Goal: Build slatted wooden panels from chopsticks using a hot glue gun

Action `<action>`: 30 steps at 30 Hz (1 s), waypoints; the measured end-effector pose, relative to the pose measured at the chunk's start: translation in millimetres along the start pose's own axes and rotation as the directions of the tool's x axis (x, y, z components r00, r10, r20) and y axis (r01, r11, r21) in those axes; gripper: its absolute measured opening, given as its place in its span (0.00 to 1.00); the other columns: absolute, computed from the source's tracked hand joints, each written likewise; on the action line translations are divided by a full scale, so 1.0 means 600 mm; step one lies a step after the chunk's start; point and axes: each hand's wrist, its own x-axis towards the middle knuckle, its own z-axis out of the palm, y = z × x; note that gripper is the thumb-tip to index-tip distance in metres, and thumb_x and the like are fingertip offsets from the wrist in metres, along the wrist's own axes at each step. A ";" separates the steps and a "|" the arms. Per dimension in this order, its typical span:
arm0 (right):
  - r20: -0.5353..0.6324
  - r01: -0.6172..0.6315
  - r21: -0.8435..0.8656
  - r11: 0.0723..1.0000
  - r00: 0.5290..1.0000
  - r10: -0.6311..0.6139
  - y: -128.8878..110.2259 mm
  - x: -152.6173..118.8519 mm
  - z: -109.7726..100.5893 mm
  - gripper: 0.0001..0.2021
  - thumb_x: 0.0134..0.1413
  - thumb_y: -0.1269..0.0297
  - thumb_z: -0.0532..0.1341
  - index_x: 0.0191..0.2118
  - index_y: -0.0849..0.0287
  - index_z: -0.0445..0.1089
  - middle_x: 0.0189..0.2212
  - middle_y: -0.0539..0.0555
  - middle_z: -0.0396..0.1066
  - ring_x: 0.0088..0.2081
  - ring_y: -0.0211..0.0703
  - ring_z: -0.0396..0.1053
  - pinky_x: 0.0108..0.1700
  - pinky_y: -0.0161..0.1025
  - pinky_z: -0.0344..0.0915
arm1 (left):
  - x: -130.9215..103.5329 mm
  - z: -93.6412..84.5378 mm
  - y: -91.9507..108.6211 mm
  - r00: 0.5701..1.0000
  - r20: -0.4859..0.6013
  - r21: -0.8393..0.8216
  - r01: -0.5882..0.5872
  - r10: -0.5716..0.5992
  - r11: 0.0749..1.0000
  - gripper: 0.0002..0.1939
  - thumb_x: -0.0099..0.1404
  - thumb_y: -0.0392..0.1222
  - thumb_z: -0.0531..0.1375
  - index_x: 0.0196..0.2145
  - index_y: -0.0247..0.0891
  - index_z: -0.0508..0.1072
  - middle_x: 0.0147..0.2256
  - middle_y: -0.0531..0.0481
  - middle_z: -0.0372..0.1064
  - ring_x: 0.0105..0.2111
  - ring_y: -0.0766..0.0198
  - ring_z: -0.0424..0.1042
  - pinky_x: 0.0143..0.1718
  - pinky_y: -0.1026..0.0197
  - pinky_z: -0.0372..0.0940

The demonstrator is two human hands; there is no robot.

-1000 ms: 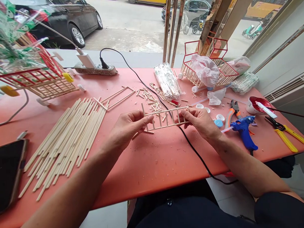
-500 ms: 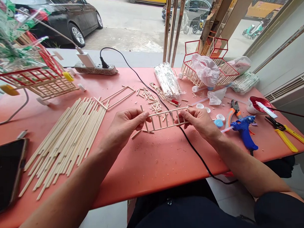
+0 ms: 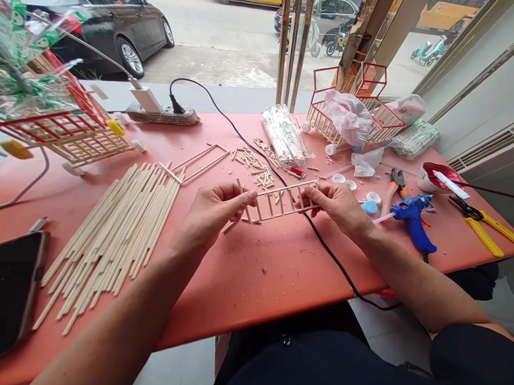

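Observation:
A small ladder-like frame of thin wooden sticks (image 3: 283, 205) is held level above the pink table (image 3: 243, 277). My left hand (image 3: 218, 213) pinches its left end between thumb and fingers, and my right hand (image 3: 333, 204) pinches the right end. One stick at the left end points up past the frame. Short cut stick pieces (image 3: 260, 173) lie scattered behind the frame. To the left of my left hand are a spread of long wooden sticks (image 3: 115, 225) and a stick outline (image 3: 205, 160).
A blue glue gun (image 3: 413, 220), orange-grey pliers (image 3: 392, 190) and yellow-handled cutters (image 3: 481, 229) lie at the right. A phone (image 3: 16, 285) is at the left edge. Stick baskets (image 3: 87, 145) stand at back left and right. A black cable (image 3: 326, 246) crosses the table.
The thumb of my left hand has shifted slightly right along the frame's top bar. My right hand and the frame look almost unmoved.

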 end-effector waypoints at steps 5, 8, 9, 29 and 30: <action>0.002 -0.013 0.003 1.000 1.000 0.013 0.002 0.000 -0.001 0.29 0.47 0.34 0.74 0.29 0.60 0.78 0.28 0.58 0.83 0.32 0.46 0.83 0.26 0.33 0.69 | 0.001 -0.002 -0.002 1.000 0.015 -0.012 0.000 0.001 1.000 0.16 0.58 0.52 0.74 0.27 0.35 0.81 0.24 0.50 0.68 0.20 0.70 0.60 0.15 0.68 0.52; -0.001 -0.013 0.016 1.000 1.000 0.013 0.002 0.000 -0.002 0.28 0.48 0.35 0.74 0.29 0.60 0.79 0.29 0.58 0.84 0.31 0.45 0.82 0.26 0.33 0.69 | 0.003 -0.002 -0.004 0.999 0.047 -0.056 0.017 -0.014 0.998 0.19 0.58 0.56 0.74 0.27 0.34 0.81 0.25 0.49 0.69 0.19 0.71 0.60 0.16 0.67 0.52; -0.005 -0.012 0.018 1.000 1.000 0.012 0.002 0.000 -0.003 0.28 0.48 0.35 0.74 0.29 0.60 0.79 0.30 0.59 0.84 0.31 0.45 0.82 0.26 0.33 0.69 | 0.003 -0.002 -0.004 0.998 0.051 -0.066 0.028 -0.025 0.997 0.21 0.57 0.57 0.74 0.27 0.34 0.81 0.25 0.49 0.70 0.19 0.72 0.60 0.16 0.67 0.52; -0.047 -0.010 0.011 1.000 0.999 0.010 0.007 0.003 -0.007 0.27 0.50 0.36 0.74 0.29 0.60 0.80 0.30 0.59 0.84 0.31 0.45 0.82 0.27 0.33 0.69 | -0.007 0.005 0.016 0.975 -0.164 0.166 -0.123 0.151 0.978 0.11 0.62 0.46 0.68 0.29 0.36 0.78 0.23 0.53 0.69 0.22 0.70 0.63 0.23 0.66 0.58; -0.050 -0.012 0.019 1.000 0.999 0.013 0.007 0.003 -0.007 0.27 0.49 0.36 0.74 0.29 0.60 0.80 0.30 0.59 0.84 0.31 0.45 0.82 0.27 0.33 0.69 | -0.008 0.004 0.017 0.976 -0.157 0.171 -0.121 0.149 0.978 0.11 0.63 0.46 0.67 0.28 0.36 0.78 0.23 0.53 0.68 0.22 0.70 0.63 0.23 0.66 0.58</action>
